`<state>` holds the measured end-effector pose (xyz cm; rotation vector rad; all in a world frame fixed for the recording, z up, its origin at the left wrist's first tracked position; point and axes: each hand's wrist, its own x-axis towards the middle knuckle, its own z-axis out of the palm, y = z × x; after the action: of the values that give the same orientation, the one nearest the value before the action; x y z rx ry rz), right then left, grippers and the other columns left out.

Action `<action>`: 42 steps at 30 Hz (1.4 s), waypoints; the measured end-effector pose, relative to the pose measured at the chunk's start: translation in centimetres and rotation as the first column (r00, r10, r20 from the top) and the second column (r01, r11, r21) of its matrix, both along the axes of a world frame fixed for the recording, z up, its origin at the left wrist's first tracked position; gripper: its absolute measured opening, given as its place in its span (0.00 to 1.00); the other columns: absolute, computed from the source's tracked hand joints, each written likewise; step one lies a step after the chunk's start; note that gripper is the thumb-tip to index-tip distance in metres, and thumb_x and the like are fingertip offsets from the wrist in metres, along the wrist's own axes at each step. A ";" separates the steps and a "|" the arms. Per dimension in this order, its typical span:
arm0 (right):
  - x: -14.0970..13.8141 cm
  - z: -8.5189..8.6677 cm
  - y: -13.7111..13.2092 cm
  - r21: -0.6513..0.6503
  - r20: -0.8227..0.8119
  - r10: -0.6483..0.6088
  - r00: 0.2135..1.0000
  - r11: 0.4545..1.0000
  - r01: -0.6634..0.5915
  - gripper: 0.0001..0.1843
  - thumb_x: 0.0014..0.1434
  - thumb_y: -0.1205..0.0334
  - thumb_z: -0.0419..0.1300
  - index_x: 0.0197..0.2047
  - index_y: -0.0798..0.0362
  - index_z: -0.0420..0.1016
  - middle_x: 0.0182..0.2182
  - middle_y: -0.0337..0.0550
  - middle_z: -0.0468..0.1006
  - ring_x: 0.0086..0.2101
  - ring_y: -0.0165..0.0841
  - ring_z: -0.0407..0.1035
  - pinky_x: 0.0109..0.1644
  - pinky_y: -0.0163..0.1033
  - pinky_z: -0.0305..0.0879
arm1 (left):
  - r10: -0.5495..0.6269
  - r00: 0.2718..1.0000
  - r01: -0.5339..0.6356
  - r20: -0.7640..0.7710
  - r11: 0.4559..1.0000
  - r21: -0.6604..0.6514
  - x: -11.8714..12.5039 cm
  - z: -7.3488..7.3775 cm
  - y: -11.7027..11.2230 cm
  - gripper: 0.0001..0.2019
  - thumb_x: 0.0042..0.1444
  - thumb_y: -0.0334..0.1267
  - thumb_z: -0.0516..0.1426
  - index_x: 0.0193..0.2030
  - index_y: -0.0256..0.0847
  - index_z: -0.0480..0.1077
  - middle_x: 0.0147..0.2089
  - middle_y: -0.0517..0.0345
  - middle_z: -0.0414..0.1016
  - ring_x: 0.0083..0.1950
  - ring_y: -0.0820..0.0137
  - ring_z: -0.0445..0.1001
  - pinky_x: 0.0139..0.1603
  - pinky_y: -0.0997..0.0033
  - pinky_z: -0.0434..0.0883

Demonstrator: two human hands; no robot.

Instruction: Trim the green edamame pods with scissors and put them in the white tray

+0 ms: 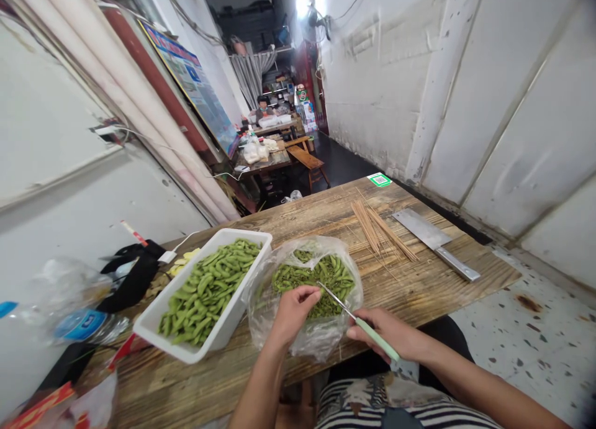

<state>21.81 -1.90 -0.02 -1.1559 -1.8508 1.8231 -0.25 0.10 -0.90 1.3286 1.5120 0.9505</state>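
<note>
My right hand (379,333) grips scissors (342,305) with a pale green handle, their metal tips pointing up and left. At those tips my left hand (298,305) is pinched closed on a green edamame pod, mostly hidden by the fingers. Both hands are over a clear plastic bag (265,317), its mouth spread wide. Inside it lie edamame pods (342,274) with small trimmed bits among them. Left of the bag, a white plastic tub (209,348) is heaped with more green edamame pods (209,292).
A cleaver (426,233) and a loose bundle of thin wooden sticks (372,227) lie on the wooden table (316,208). A green QR code card (379,179) sits at its far edge. Bottles (88,325) and bags crowd the left. Farther back, a person (264,109) is at another table.
</note>
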 end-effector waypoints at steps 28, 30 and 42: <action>0.1 -0.3 0.3 0.222 0.023 0.023 0.999 0.975 -0.027 0.19 0.54 0.48 0.58 0.38 0.57 0.73 0.29 0.38 0.71 0.30 0.30 0.63 0.35 0.31 0.61 | -0.096 0.994 0.096 0.055 0.995 0.001 0.9 0.2 -1.1 0.18 0.53 0.51 0.53 0.23 0.38 0.68 0.16 0.64 0.65 0.20 0.75 0.61 0.24 0.75 0.57; 0.1 -0.2 0.3 0.214 0.018 0.023 1.000 0.976 -0.027 0.19 0.53 0.48 0.59 0.38 0.57 0.74 0.28 0.37 0.71 0.29 0.29 0.62 0.34 0.31 0.60 | -0.134 0.991 0.134 0.031 0.991 -0.004 0.9 0.4 -1.2 0.19 0.54 0.51 0.52 0.22 0.38 0.67 0.16 0.63 0.64 0.20 0.75 0.61 0.24 0.75 0.57; 0.0 -1.4 0.4 0.100 0.061 -0.079 0.995 0.992 0.072 0.21 0.52 0.43 0.58 0.32 0.55 0.69 0.15 0.30 0.60 0.16 0.24 0.56 0.18 0.28 0.52 | 0.090 0.951 -0.039 0.297 0.984 -0.174 -2.5 1.0 -0.3 0.17 0.44 0.47 0.58 0.38 0.39 0.66 0.31 0.57 0.74 0.28 0.72 0.72 0.27 0.75 0.64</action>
<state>21.79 -1.47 -1.43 -1.2458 -1.8817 1.6545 -2.76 -0.23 0.11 0.9695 1.3690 0.9968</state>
